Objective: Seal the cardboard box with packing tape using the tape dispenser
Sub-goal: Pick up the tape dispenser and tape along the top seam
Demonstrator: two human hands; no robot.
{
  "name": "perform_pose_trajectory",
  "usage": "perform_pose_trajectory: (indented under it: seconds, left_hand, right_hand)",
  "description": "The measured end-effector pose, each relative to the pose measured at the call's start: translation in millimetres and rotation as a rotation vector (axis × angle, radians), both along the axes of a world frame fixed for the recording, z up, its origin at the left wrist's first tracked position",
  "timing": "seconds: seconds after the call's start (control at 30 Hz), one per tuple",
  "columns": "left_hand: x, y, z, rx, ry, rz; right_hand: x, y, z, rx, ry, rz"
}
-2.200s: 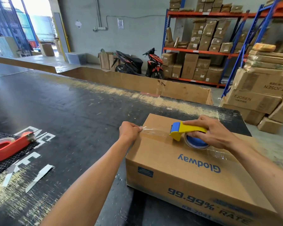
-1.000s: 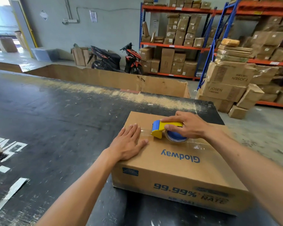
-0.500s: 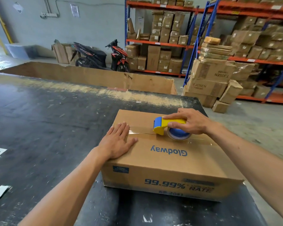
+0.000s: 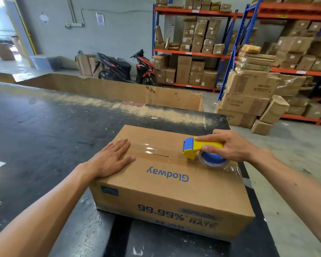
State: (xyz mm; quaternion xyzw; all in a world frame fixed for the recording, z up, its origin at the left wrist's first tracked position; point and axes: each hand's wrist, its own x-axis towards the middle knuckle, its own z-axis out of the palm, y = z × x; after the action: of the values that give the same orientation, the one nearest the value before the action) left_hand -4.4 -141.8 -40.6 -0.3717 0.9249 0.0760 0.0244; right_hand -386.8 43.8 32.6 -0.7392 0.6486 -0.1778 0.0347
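A brown cardboard box [image 4: 167, 190] printed "Glodway" lies on the black table. Clear packing tape [image 4: 152, 150] runs along its top seam from the left end toward the right. My left hand [image 4: 112, 158] lies flat, fingers spread, on the taped left end of the box top. My right hand [image 4: 230, 146] grips the yellow and blue tape dispenser [image 4: 202, 151], which rests on the seam near the box's right edge with its blue roll touching the top.
The black table [image 4: 44, 136] stretches to the left and far side, its right edge just past the box. A long open cardboard bin [image 4: 119, 91] stands behind it. Stacked cartons [image 4: 248, 97], shelving and two scooters [image 4: 126, 68] fill the background.
My left hand went from pinching the tape end to lying flat on the box. My right hand has drawn the dispenser rightward along the seam, laying tape behind it.
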Motion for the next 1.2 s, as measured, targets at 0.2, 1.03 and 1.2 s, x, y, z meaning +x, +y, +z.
perform_pose_trajectory:
  seconds: [0.2,1.03,1.2]
  left_hand:
    - [-12,11,7,-0.087,-0.101,-0.009]
    - [-124,82,-1,-0.029,0.012,-0.170]
    - [-137,95,-6,-0.037,0.024,-0.118]
  right_hand:
    - [1,-1,-7,-0.053,0.032,0.007]
    - [10,-20,13,0.240,0.117,0.001]
    - [21,-17,12,0.141,0.243,-0.032]
